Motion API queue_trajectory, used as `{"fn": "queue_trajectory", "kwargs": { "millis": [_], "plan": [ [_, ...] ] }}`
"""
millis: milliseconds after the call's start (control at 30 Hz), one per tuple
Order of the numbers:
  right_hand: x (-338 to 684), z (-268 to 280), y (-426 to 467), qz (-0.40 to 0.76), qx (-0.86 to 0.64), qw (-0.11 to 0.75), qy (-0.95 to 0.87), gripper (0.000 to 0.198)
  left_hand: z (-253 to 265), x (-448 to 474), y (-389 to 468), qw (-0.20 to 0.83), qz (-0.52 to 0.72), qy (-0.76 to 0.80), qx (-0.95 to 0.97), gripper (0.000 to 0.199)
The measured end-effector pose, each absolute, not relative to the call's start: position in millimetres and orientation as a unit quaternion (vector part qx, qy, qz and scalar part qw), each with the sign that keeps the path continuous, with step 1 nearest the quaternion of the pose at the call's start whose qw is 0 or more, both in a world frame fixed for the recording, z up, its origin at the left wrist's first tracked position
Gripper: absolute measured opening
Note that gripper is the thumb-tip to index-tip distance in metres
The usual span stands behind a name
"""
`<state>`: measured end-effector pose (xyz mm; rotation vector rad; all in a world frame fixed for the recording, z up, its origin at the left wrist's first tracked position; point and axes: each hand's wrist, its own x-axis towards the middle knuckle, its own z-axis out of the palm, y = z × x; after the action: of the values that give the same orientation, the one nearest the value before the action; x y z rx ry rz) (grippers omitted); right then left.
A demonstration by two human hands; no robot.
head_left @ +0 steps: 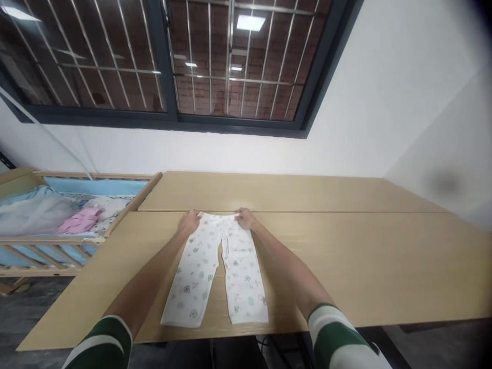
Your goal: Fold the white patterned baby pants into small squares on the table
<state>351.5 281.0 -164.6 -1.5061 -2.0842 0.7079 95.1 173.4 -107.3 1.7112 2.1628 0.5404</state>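
A pair of small white trousers (246, 277) with a pale green and grey print lies spread on the wooden table, waistband away from me and legs toward me. My left hand (189, 222) is closed on the left corner of the waistband. At the opposite corner my right hand (246, 219) pinches the waistband. Between the hands the waistband runs fairly straight. The two legs lie apart, with bare table showing between them; a small fold runs down from the crotch.
The light wooden table (346, 256) stretches far to the right, with a seam near its back. At the left stands a wooden cot (134, 197) holding bedding and a pink cloth (80, 220). A white wall and a barred window (238, 61) rise behind.
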Motion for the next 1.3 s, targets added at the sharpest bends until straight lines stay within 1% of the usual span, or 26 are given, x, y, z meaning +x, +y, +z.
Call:
{"fn": "queue_trajectory", "kwargs": {
  "millis": [100,200,267,333,367,467,500,567,667,767,933,1067,1133,1233,1300],
  "plan": [
    [357.7,-171.3,294.2,0.307,-0.559,0.261,-0.724,0.017,-89.6,118.4,153.3,0.131,0.194,0.747,0.623,0.031],
    [366.0,-173.4,300.4,0.368,-0.545,0.283,-0.698,0.021,-81.0,166.8,104.0,0.148,0.182,0.691,0.683,0.031],
    [371.0,-173.3,301.7,0.403,-0.528,0.296,-0.686,0.023,-84.2,207.6,61.4,0.189,0.156,0.637,0.731,0.028],
    [374.5,-172.4,301.7,0.432,-0.512,0.307,-0.676,0.023,-92.2,245.7,21.9,0.218,0.122,0.594,0.765,0.039],
    [375.6,-171.8,301.4,0.443,-0.506,0.311,-0.672,0.023,-96.8,261.2,6.2,0.224,0.086,0.573,0.784,0.045],
    [377.4,-168.9,299.1,0.467,-0.494,0.32,-0.66,0.024,-108.5,288.4,-19.6,0.225,0.021,0.566,0.793,0.057],
    [377.7,-167.7,297.8,0.472,-0.493,0.321,-0.656,0.025,-111.2,291.3,-21.9,0.227,0.016,0.566,0.793,0.057],
    [378.0,-164.8,294.6,0.479,-0.494,0.324,-0.649,0.026,-114.6,291.0,-21.3,0.229,0.02,0.557,0.798,0.05],
    [377.8,-158.8,288.8,0.483,-0.501,0.329,-0.639,0.027,-115.8,283.2,-17.2,0.231,0.034,0.551,0.801,0.035],
    [374.9,-148.9,282.9,0.481,-0.514,0.336,-0.626,0.027,-114.4,273.0,-17.3,0.26,0.072,0.553,0.789,0.027],
    [351.0,-124.6,275.5,0.472,-0.529,0.343,-0.616,0.028,-112.3,244.5,-31.5,0.366,0.214,0.573,0.701,0.031],
    [309.1,-110.7,272.5,0.448,-0.534,0.352,-0.624,0.034,-111.0,208.2,-54.2,0.465,0.333,0.566,0.594,0.037],
    [283.3,-109.4,271.0,0.43,-0.542,0.35,-0.631,0.035,-111.1,188.5,-66.8,0.466,0.365,0.575,0.565,0.04],
    [243.4,-114.3,267.0,0.401,-0.56,0.337,-0.642,0.034,-114.1,160.1,-82.7,0.42,0.375,0.618,0.548,0.043],
    [218.7,-120.4,262.5,0.379,-0.573,0.324,-0.65,0.033,-117.8,142.7,-89.9,0.381,0.359,0.655,0.545,0.042]
  ]
}}
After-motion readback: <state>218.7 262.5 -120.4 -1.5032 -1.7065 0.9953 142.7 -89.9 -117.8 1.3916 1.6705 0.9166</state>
